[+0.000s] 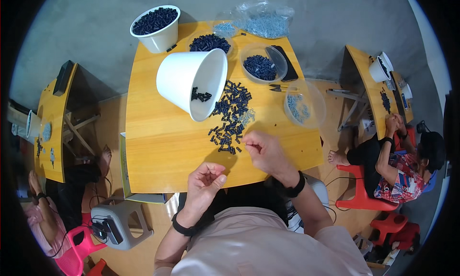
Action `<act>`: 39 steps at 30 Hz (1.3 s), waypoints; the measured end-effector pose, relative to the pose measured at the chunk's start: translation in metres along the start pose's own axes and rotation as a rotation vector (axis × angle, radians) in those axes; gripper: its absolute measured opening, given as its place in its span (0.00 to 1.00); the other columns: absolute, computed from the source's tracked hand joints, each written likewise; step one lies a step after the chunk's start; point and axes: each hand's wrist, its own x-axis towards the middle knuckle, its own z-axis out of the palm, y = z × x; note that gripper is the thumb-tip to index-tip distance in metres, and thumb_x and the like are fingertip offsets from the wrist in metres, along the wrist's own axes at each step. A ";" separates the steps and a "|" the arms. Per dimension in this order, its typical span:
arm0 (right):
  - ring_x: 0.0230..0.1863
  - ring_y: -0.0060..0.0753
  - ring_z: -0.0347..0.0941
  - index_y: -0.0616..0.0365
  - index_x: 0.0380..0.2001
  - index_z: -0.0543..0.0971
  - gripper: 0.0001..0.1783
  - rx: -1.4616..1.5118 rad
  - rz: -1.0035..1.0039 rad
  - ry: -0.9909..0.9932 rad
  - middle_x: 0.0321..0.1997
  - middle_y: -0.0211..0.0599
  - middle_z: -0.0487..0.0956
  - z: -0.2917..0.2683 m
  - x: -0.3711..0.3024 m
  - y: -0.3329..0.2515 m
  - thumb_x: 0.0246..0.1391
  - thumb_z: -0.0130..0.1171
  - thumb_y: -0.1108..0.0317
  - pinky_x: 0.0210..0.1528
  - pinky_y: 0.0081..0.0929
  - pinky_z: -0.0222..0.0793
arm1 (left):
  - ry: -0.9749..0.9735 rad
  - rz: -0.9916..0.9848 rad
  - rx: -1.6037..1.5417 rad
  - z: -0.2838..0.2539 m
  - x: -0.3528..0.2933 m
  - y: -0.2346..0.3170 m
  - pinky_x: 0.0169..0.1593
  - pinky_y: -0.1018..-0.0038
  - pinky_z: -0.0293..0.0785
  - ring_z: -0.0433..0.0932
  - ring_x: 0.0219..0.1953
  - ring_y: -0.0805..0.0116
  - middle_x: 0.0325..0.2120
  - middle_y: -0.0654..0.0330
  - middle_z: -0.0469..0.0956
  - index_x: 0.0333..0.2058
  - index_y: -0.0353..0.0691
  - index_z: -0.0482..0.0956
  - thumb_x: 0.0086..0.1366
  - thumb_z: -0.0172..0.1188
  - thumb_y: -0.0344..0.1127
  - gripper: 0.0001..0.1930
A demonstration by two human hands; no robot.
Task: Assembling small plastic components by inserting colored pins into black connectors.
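Note:
Small black plastic pieces (232, 101) lie in a loose pile on the yellow wooden table (167, 151), with a few small silvery screws (247, 116) at the pile's right side. My right hand (263, 151) is at the pile's near right end, thumb and fingertips pinched together; what they hold is too small to make out. Over the table's near edge, my left hand (205, 184) has its fingers curled toward the thumb, and any piece inside is hidden. A white bucket (179, 77) rests on its side, mouth toward the pile, with several black pieces inside.
Behind stand an upright white bucket (160, 38) and clear tubs (282, 60) of black pieces. A clear bag (268, 22) and a clear tub (314, 110) hold silvery screws. Small snips (278, 88) lie near a dark phone (289, 73). People sit at tables on both sides.

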 end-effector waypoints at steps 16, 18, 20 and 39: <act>0.27 0.50 0.70 0.61 0.24 0.73 0.06 -0.574 -0.282 -0.088 0.25 0.42 0.71 0.008 0.053 -0.010 0.38 0.54 0.82 0.29 0.40 0.66 | 0.101 0.032 -0.040 0.010 0.029 0.012 0.43 0.84 0.66 0.68 0.36 0.79 0.34 0.66 0.69 0.45 0.35 0.70 0.58 0.57 0.21 0.16; 0.28 0.50 0.70 0.61 0.23 0.73 0.06 -0.590 -0.290 -0.092 0.26 0.42 0.71 0.012 0.058 -0.011 0.38 0.54 0.82 0.29 0.41 0.66 | 0.129 0.055 -0.048 0.007 0.029 0.003 0.43 0.84 0.65 0.68 0.35 0.79 0.35 0.65 0.68 0.47 0.35 0.68 0.58 0.56 0.20 0.17; 0.30 0.51 0.72 0.62 0.25 0.74 0.09 -0.593 -0.245 -0.079 0.28 0.45 0.72 0.011 0.065 -0.016 0.33 0.54 0.81 0.33 0.42 0.68 | 0.153 0.075 -0.057 0.005 0.031 -0.007 0.43 0.85 0.65 0.68 0.35 0.79 0.37 0.65 0.67 0.48 0.35 0.67 0.58 0.55 0.19 0.19; 0.31 0.50 0.72 0.58 0.34 0.76 0.16 -0.717 -0.293 -0.068 0.29 0.42 0.71 0.029 0.114 0.007 0.36 0.53 0.82 0.33 0.42 0.70 | 0.091 0.164 0.002 -0.007 0.040 -0.031 0.43 0.81 0.71 0.70 0.35 0.77 0.36 0.63 0.68 0.47 0.34 0.66 0.58 0.56 0.19 0.18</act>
